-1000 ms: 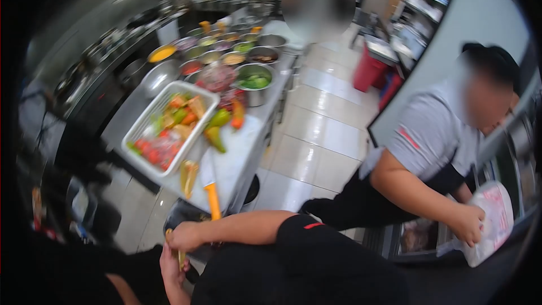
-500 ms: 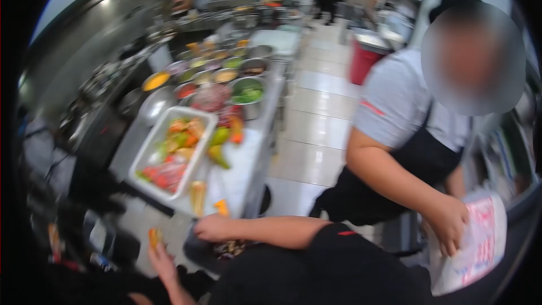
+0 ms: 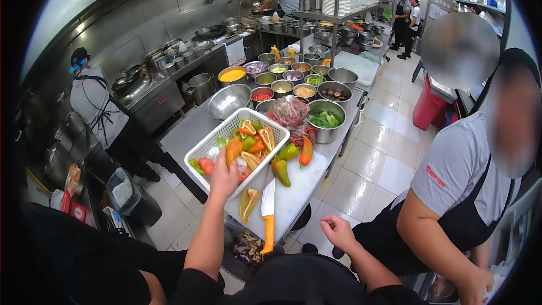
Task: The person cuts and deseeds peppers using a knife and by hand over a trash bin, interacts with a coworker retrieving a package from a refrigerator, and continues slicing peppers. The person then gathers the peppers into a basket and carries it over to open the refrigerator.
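Observation:
My left hand (image 3: 225, 177) reaches over the near side of a white plastic basket (image 3: 196, 148), its fingers around an orange bell pepper piece (image 3: 233, 150). Green and orange peppers, cut pieces and tomatoes (image 3: 244, 174) fill the basket. My right hand (image 3: 337, 231) hangs in the air right of the table edge, fingers curled, with nothing visible in it. A knife (image 3: 269, 214) with a yellow handle lies on a white cutting board (image 3: 305, 183), handle towards me. Beside it rests a halved pepper (image 3: 248, 205). Whole green peppers (image 3: 280, 172) and an orange one (image 3: 306, 151) lie farther up the board.
Several steel bowls of chopped food (image 3: 282, 86) crowd the table's far part, with a pot of greens (image 3: 326, 118) nearer. A scrap bin (image 3: 248, 249) stands below the near edge. One co-worker (image 3: 451, 203) is close on my right, another (image 3: 96, 101) at the left.
My left hand has moved from low left up to the basket with the pepper piece. My right hand has left the scrap bin and moved right. The view has steadied and tilted.

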Tool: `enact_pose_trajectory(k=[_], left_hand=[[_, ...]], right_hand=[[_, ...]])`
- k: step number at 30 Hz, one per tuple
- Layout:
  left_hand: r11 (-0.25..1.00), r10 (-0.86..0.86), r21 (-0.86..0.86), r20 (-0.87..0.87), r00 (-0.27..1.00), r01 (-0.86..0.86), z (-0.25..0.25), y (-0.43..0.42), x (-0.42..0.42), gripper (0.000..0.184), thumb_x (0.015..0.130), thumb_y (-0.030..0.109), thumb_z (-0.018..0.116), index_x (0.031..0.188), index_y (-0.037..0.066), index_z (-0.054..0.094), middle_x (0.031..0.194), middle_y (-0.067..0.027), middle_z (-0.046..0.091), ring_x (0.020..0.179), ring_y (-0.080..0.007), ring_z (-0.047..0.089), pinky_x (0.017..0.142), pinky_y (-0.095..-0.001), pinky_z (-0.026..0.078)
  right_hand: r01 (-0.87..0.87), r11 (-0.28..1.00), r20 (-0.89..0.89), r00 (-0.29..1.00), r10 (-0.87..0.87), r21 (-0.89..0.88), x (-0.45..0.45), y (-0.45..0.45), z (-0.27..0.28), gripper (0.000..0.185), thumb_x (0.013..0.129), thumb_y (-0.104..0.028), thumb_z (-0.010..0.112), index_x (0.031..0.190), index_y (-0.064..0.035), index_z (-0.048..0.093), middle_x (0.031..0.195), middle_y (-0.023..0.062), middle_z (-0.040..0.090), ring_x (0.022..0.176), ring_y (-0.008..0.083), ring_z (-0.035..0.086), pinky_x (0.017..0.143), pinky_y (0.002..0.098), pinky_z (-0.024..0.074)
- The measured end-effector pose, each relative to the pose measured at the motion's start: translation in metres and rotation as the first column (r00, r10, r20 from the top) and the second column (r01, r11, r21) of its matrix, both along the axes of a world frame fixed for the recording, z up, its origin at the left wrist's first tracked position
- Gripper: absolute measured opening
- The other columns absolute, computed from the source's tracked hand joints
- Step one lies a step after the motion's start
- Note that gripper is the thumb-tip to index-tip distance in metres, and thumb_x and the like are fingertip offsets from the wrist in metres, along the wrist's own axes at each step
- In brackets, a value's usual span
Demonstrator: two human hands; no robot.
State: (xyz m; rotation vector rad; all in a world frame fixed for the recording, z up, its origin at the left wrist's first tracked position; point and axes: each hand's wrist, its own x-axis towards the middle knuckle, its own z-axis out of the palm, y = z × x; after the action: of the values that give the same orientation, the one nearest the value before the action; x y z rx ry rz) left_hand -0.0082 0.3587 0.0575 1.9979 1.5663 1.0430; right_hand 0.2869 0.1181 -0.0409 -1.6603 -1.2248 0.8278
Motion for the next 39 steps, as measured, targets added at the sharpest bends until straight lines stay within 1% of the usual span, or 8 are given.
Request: enact_pose_trajectory(k=[6, 12, 16, 20, 24, 26, 31, 39], left_hand=[[0.995, -0.097, 0.013, 0.022, 0.995, 0.096, -0.034, 0.145, 0.034, 0.045, 0.090, 0.014, 0.055, 0.132, -0.001, 0.054, 0.120, -0.0267, 0.063, 0.113, -0.0424, 0.060, 0.097, -0.0495, 0.046], [0.999, -0.011, 0.024, -0.514, 0.858, 0.027, -0.043, 0.180, 0.027, 0.044, 0.091, 0.020, 0.062, 0.128, -0.003, 0.056, 0.118, -0.0290, 0.063, 0.108, -0.0452, 0.061, 0.094, -0.0522, 0.048], [0.923, -0.101, 0.349, -0.191, 0.976, 0.164, -0.057, 0.170, 0.009, 0.054, 0.096, 0.016, 0.059, 0.142, -0.006, 0.043, 0.141, -0.0237, 0.048, 0.122, -0.0356, 0.055, 0.105, -0.0422, 0.043], [0.942, -0.334, 0.091, 0.224, 0.915, 0.322, -0.047, 0.107, 0.007, 0.057, 0.100, 0.023, 0.057, 0.148, -0.001, 0.038, 0.143, -0.0189, 0.048, 0.120, -0.0283, 0.056, 0.098, -0.0354, 0.047], [0.901, -0.292, -0.176, 0.429, 0.855, 0.396, -0.029, 0.041, 0.009, 0.056, 0.103, 0.023, 0.053, 0.153, 0.007, 0.034, 0.148, -0.0143, 0.045, 0.110, -0.0193, 0.058, 0.087, -0.0296, 0.049], [0.886, -0.301, -0.207, 0.423, 0.855, 0.414, -0.046, 0.039, 0.006, 0.056, 0.103, 0.024, 0.053, 0.154, 0.012, 0.035, 0.146, -0.0123, 0.047, 0.094, -0.0120, 0.060, 0.072, -0.0239, 0.048], [0.832, -0.365, -0.235, 0.449, 0.815, 0.502, -0.044, 0.013, 0.011, 0.055, 0.103, 0.028, 0.053, 0.154, 0.013, 0.036, 0.141, -0.0095, 0.050, 0.082, -0.0079, 0.059, 0.063, -0.0198, 0.046], [0.760, -0.336, -0.255, 0.634, 0.697, 0.598, -0.019, -0.010, 0.017, 0.053, 0.104, 0.030, 0.051, 0.153, 0.014, 0.036, 0.140, -0.0044, 0.051, 0.083, -0.0087, 0.060, 0.064, -0.0202, 0.047]], right_hand=[[0.015, 0.998, 0.187, 0.982, -0.004, -0.059, 0.038, -0.030, -0.036, 0.025, 0.091, -0.023, 0.067, 0.108, -0.0052, 0.071, 0.099, 0.0162, 0.072, 0.086, 0.0260, 0.072, 0.078, 0.0343, 0.0569], [-0.015, 0.995, 0.375, 0.926, 0.051, -0.098, 0.050, -0.021, -0.077, 0.035, 0.088, -0.012, 0.060, 0.123, -0.0102, 0.064, 0.114, 0.0171, 0.064, 0.103, 0.0355, 0.061, 0.091, 0.0436, 0.0506], [-0.081, 0.837, 0.044, 0.991, 0.124, -0.541, 0.052, -0.023, -0.006, 0.059, 0.086, -0.003, 0.053, 0.144, -0.0119, 0.048, 0.130, 0.0227, 0.058, 0.117, 0.0404, 0.055, 0.100, 0.0462, 0.0455], [0.008, 1.000, 0.524, 0.852, -0.015, 0.015, 0.045, -0.024, -0.090, 0.071, 0.084, 0.003, 0.048, 0.152, -0.0123, 0.034, 0.137, 0.0256, 0.052, 0.126, 0.0425, 0.050, 0.101, 0.0459, 0.0445], [0.068, 0.874, 0.163, 0.986, 0.014, -0.481, 0.047, -0.049, -0.035, 0.040, 0.086, -0.006, 0.051, 0.124, -0.0078, 0.063, 0.106, 0.0242, 0.069, 0.103, 0.0413, 0.065, 0.090, 0.0477, 0.0523], [0.256, 0.896, 0.398, 0.912, -0.099, -0.362, 0.055, -0.081, -0.102, 0.027, 0.086, -0.012, 0.054, 0.107, -0.0061, 0.070, 0.090, 0.0220, 0.071, 0.091, 0.0411, 0.069, 0.082, 0.0502, 0.0541], [0.466, 0.354, 0.464, 0.880, -0.097, -0.811, 0.050, -0.213, -0.146, 0.034, 0.079, -0.008, 0.062, 0.111, -0.0090, 0.072, 0.123, 0.0184, 0.067, 0.115, 0.0374, 0.064, 0.093, 0.0493, 0.0532], [0.550, 0.120, 0.471, 0.792, -0.388, -0.826, 0.009, -0.368, -0.158, 0.020, 0.080, -0.011, 0.063, 0.089, 0.0024, 0.075, 0.094, 0.0189, 0.074, 0.094, 0.0335, 0.072, 0.085, 0.0428, 0.0566]])
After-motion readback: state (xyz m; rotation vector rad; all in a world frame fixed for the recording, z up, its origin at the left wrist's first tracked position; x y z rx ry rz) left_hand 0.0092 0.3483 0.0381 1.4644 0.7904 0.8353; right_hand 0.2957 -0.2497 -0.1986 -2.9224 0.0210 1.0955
